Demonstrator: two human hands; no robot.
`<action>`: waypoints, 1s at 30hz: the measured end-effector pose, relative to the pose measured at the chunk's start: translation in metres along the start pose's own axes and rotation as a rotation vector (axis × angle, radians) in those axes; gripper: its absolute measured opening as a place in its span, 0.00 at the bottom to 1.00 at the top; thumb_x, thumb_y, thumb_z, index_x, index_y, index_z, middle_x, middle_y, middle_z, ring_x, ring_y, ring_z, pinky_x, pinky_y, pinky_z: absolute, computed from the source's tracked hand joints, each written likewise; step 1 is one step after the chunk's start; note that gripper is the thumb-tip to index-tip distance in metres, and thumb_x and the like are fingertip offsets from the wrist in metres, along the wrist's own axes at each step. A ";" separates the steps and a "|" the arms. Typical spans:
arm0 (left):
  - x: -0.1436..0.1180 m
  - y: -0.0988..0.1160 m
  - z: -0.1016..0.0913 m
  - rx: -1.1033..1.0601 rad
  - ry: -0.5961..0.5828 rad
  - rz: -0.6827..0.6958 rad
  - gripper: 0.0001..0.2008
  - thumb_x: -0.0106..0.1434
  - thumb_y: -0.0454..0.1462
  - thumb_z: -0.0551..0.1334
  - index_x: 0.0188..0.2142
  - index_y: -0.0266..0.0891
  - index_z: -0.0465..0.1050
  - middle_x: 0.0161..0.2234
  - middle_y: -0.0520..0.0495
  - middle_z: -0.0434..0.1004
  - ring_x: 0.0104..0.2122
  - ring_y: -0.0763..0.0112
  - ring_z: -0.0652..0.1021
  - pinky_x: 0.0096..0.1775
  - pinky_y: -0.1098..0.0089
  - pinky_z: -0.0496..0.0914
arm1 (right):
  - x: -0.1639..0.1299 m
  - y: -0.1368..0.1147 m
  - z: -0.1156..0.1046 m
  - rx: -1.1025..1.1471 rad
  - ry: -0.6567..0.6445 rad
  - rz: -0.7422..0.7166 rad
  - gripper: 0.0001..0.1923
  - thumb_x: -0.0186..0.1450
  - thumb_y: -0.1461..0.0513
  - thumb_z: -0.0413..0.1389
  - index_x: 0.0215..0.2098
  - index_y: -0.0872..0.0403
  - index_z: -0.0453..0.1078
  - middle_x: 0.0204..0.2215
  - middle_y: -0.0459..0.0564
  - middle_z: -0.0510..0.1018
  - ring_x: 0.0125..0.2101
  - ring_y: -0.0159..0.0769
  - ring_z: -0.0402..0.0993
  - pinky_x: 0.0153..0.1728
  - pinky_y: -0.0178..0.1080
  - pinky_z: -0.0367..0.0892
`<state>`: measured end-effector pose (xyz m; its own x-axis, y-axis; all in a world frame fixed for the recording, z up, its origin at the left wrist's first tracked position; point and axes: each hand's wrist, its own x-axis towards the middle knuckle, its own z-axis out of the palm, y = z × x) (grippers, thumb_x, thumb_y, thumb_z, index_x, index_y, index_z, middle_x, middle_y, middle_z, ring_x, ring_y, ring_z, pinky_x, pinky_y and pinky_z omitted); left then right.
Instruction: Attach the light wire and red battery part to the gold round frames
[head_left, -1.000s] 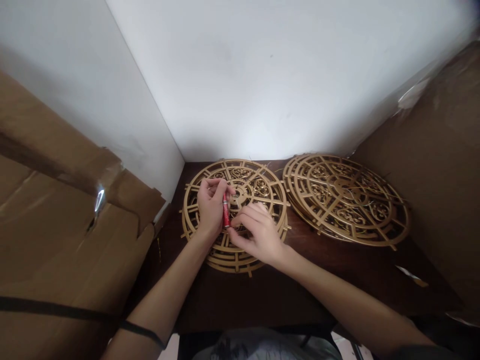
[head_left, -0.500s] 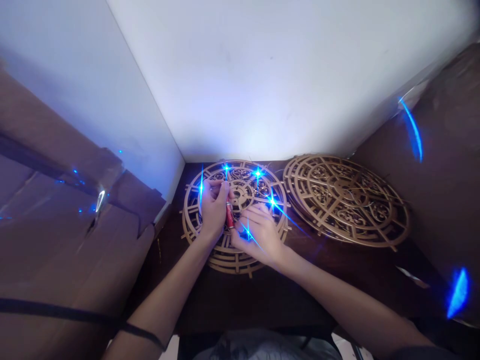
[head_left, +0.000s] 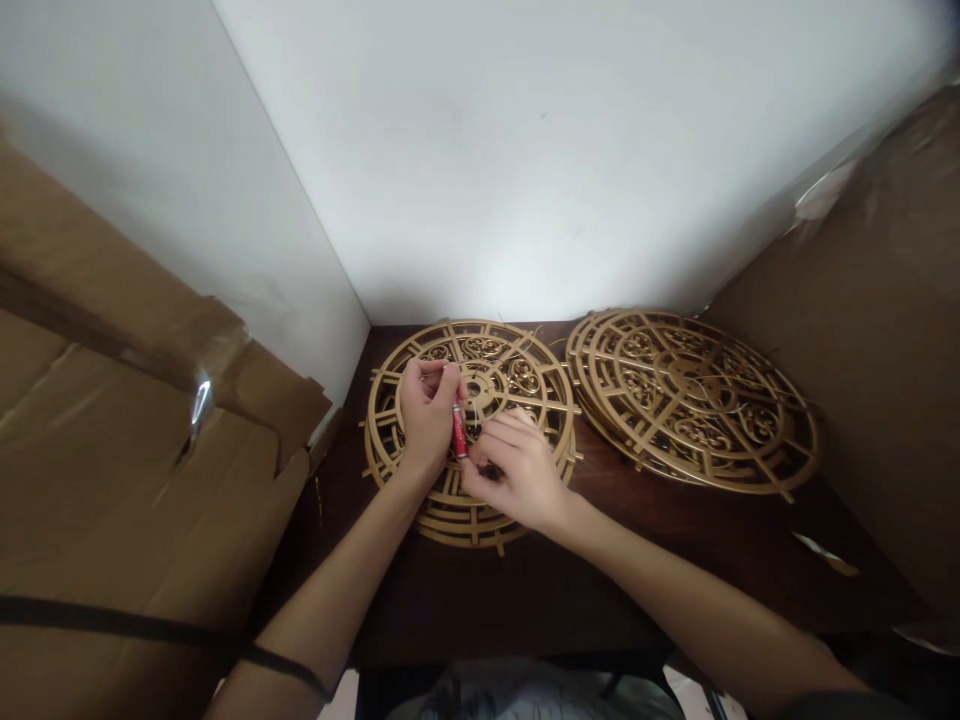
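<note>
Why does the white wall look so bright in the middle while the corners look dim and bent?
Head view: light pools on the white wall above the gold fretwork discs; edges darken and the wide lens bows the brown cardboard; the hands on the small red cylinder stay sharp.

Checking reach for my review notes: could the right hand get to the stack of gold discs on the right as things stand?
Probably yes. The right hand is busy at the red battery, but only bare dark table lies between it and the right stack of discs.
</note>
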<state>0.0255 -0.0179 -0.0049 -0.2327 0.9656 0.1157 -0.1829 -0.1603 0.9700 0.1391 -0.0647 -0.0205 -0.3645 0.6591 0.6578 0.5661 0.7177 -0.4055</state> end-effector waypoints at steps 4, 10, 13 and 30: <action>-0.001 0.001 0.001 -0.007 -0.008 -0.014 0.09 0.58 0.37 0.61 0.33 0.39 0.58 0.19 0.58 0.66 0.15 0.82 0.65 0.19 0.79 0.60 | 0.000 0.000 0.000 0.004 -0.003 0.004 0.13 0.59 0.66 0.51 0.18 0.53 0.56 0.18 0.43 0.63 0.24 0.31 0.59 0.32 0.37 0.55; -0.002 0.000 0.001 -0.014 -0.021 -0.014 0.10 0.58 0.37 0.61 0.33 0.39 0.58 0.19 0.58 0.66 0.16 0.82 0.66 0.20 0.80 0.61 | -0.001 0.001 0.002 -0.009 0.014 -0.018 0.12 0.58 0.66 0.52 0.18 0.53 0.57 0.17 0.42 0.63 0.24 0.30 0.58 0.32 0.37 0.56; -0.002 -0.001 0.000 0.007 -0.023 -0.023 0.10 0.59 0.37 0.61 0.34 0.39 0.58 0.20 0.58 0.66 0.16 0.82 0.66 0.20 0.79 0.61 | -0.002 0.002 0.002 -0.026 0.018 -0.018 0.12 0.59 0.65 0.52 0.18 0.53 0.57 0.17 0.42 0.64 0.24 0.31 0.59 0.32 0.37 0.56; -0.003 0.000 0.001 0.004 -0.072 -0.001 0.09 0.59 0.35 0.60 0.32 0.39 0.58 0.19 0.57 0.66 0.17 0.82 0.66 0.20 0.80 0.61 | -0.002 0.001 0.001 0.139 0.002 0.070 0.06 0.55 0.65 0.53 0.24 0.53 0.58 0.19 0.41 0.68 0.22 0.30 0.64 0.31 0.35 0.60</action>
<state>0.0269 -0.0203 -0.0046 -0.1626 0.9782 0.1293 -0.1789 -0.1581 0.9711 0.1402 -0.0651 -0.0230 -0.3260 0.7080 0.6265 0.4823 0.6945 -0.5339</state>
